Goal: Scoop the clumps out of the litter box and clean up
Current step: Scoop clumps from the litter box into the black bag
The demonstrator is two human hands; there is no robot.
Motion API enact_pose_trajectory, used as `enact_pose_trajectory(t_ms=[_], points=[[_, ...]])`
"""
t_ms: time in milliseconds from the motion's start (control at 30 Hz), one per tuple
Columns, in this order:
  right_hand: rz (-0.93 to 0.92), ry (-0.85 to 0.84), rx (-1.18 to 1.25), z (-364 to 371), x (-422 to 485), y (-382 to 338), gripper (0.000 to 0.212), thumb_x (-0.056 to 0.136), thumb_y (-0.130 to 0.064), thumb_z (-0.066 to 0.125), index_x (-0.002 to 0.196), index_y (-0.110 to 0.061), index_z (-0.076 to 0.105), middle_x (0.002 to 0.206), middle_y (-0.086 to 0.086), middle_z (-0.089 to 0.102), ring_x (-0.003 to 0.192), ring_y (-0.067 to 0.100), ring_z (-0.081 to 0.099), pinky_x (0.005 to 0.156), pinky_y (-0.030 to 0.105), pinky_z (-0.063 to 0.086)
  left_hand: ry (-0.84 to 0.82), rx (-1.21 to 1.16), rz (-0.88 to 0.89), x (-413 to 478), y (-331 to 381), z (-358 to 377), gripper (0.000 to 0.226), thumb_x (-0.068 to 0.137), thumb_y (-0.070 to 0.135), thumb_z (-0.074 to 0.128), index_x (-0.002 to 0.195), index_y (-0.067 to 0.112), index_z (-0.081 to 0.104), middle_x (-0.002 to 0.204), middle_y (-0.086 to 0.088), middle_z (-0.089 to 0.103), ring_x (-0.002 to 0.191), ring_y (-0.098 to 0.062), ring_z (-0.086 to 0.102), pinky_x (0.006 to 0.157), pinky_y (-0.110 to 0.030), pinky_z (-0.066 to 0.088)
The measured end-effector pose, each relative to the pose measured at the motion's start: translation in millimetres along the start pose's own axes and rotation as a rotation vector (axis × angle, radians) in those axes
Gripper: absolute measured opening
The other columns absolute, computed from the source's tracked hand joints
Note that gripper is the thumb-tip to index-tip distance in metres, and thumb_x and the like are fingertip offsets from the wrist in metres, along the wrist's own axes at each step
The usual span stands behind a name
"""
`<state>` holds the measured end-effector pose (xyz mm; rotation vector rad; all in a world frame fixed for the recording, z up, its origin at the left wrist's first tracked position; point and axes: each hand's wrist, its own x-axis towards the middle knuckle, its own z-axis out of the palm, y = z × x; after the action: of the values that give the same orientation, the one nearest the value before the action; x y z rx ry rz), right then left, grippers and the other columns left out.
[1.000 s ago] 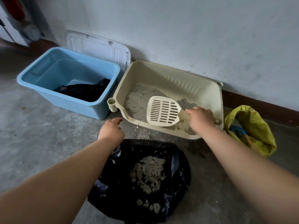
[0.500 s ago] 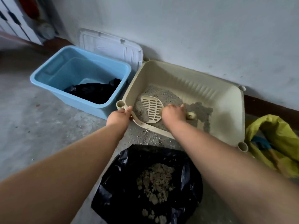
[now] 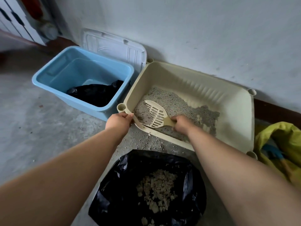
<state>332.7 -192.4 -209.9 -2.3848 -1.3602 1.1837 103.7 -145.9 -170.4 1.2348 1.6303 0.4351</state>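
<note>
The scoop (image 3: 154, 114) is clasped at its handle by the right hand (image 3: 182, 126), its slotted head laid on the litter (image 3: 172, 101) at the left end of the box (image 3: 195, 82), whose near-left rim is gripped by the left hand (image 3: 119, 121), while clumps (image 3: 158, 185) are held in the bag (image 3: 117, 193) just before it.

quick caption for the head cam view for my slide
Left hand grips the litter box rim while the right hand works the slotted scoop through litter, black bag of clumps nearby.
</note>
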Motion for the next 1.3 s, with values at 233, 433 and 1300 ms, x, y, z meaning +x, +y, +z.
enact_pose_trajectory(t_ms=[233,433,1300], points=[[-0.029,0.029,0.184,11,1,8,0.056,0.084,0.007,0.06,0.136,-0.008,0.048,0.135,0.009,0.054,0.119,0.025,0.051,0.102,0.034,0.035,-0.011,0.05,0.018,-1,3,-1,0.027,0.095,0.035,0.054,0.073,0.023,0.066,0.092,-0.006,0.074,0.092,-0.026,0.069,0.092,-0.043,0.053],[-0.03,0.041,0.222,12,1,11,0.059,0.084,0.008,0.06,0.139,-0.009,0.045,0.138,0.01,0.051,0.121,0.025,0.05,0.103,0.033,0.034,-0.01,0.061,0.006,0,2,-2,0.027,0.094,0.037,0.055,0.076,0.022,0.068,0.09,-0.002,0.074,0.091,-0.023,0.069,0.089,-0.041,0.055],[-0.435,0.329,-0.32,-12,-110,53,0.034,0.079,-0.007,0.07,0.11,-0.022,0.069,0.097,-0.003,0.063,0.087,0.017,0.058,0.071,0.031,0.048,-0.102,0.082,0.025,-18,-22,-4,0.05,0.095,0.058,0.03,0.093,0.021,0.063,0.104,-0.003,0.069,0.1,-0.027,0.064,0.099,-0.046,0.046]])
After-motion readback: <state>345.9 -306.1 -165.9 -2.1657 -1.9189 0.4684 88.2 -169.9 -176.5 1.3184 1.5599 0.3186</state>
